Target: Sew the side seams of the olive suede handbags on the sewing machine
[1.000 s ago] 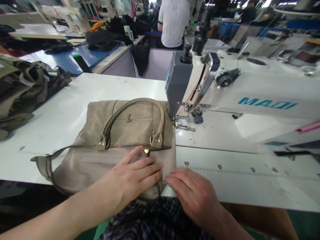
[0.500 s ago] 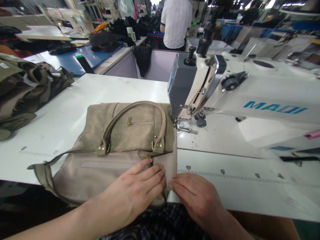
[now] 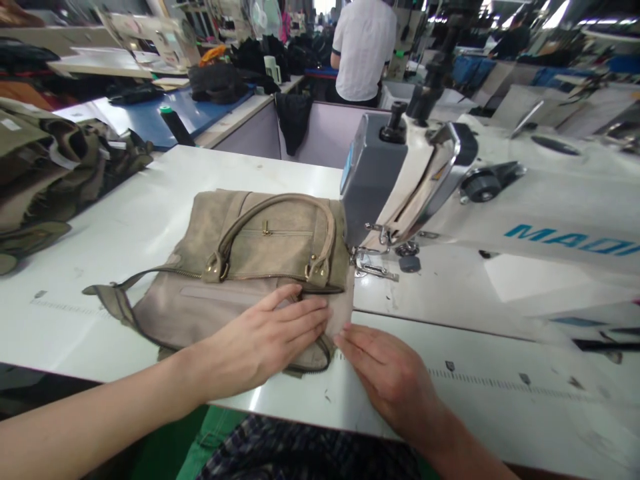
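An olive-brown bag [image 3: 280, 247] with a curved handle and an open zipper lies on the white table, its right edge at the needle and presser foot [image 3: 373, 263] of the sewing machine. My left hand [image 3: 275, 333] rests flat on the pale lining [image 3: 200, 313], fingers a little apart and pointing right. My right hand [image 3: 385, 367] pinches the lining's right edge near the front, its thumb hidden from view. The machine's head [image 3: 375, 173] stands just behind and to the right of the bag.
A heap of olive bag pieces [image 3: 45, 167] lies at the left. Behind the white table [image 3: 115, 220] stand a dark thread cone [image 3: 176, 127] and a bin with black cloth [image 3: 293, 120] over its edge. A person in a white shirt [image 3: 365, 53] is farther back.
The bag has slid away from me along the machine's needle, and both hands have moved forward with it. The camera view has shifted slightly too.
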A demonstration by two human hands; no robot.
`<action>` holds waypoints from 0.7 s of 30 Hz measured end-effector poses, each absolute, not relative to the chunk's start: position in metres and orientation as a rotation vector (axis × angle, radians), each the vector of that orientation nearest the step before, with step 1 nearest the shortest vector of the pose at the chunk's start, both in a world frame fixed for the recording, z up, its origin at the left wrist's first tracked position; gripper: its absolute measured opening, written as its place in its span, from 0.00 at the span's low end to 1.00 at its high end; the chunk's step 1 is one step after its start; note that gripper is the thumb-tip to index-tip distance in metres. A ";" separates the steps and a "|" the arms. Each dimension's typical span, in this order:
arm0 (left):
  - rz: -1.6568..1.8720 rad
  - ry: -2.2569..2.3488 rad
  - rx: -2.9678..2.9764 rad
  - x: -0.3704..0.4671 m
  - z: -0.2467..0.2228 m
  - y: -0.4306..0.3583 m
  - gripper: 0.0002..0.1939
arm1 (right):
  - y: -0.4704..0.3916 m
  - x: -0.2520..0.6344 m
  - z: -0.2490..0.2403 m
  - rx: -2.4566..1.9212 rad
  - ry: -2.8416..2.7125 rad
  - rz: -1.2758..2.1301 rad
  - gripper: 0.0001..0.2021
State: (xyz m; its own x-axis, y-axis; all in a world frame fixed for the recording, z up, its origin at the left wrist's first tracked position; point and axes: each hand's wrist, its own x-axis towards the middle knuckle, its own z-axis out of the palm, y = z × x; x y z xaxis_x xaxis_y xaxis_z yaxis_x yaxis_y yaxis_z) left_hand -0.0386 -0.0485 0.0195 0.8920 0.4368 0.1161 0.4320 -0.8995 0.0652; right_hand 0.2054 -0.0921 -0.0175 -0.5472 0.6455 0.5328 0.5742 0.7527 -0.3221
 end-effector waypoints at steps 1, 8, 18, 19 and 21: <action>0.187 0.639 3.013 -0.039 0.018 -0.044 0.20 | -0.089 0.206 -0.018 -0.906 -2.310 0.140 0.16; 0.271 0.483 3.037 -0.030 0.017 -0.015 0.21 | -0.068 0.212 -0.024 -0.899 -2.358 0.139 0.16; 0.217 0.529 3.073 -0.019 0.008 0.026 0.19 | -0.038 0.214 -0.028 -0.982 -2.357 0.111 0.17; 0.213 0.537 3.067 -0.019 0.007 0.030 0.19 | -0.038 0.213 -0.029 -1.009 -2.363 0.104 0.17; 0.206 0.549 3.051 -0.018 0.006 0.038 0.19 | -0.038 0.212 -0.030 -1.068 -2.379 0.095 0.19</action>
State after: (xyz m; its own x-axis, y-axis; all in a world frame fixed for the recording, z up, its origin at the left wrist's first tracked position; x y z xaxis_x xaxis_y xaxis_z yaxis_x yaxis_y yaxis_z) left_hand -0.0176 0.0381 0.0063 0.9288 0.3494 0.1238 0.3447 -0.9369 0.0579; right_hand 0.2122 -0.0382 -0.0297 -0.5499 0.7131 0.4348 0.6763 0.6857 -0.2692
